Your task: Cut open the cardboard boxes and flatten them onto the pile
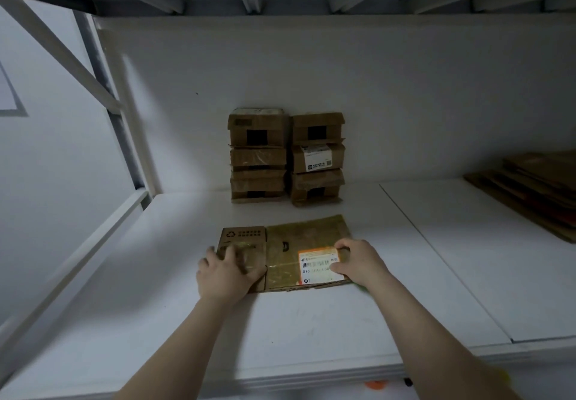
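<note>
Head view: a person is leaning over a white shelf [311, 321] with both hands on one flattened box [307, 236].
Box position: it is lying flat near the front middle of the shelf, well apart from the pile [536, 187] of flat cardboard at the far right.
Left hand [229, 272]: it is pressing down on the box's left panel with the fingers spread and nearly straight, grasping nothing.
Right hand [358, 262]: it is gripping the box's right end, fingers curling over the far edge and thumb sitting on the shipping label [316, 267].
Handling: the cardboard is looking light and fairly stiff, though the glossy tape across the middle panel is probably making that part slippery; folded panels are likely wanting to spring back up.
Where to hold: taking it by the two short ends, thumbs on top, is looking safest for carrying it across flat.
Remaining work: six stacked boxes [318, 156] are standing against the back wall, not yet flattened.
</note>
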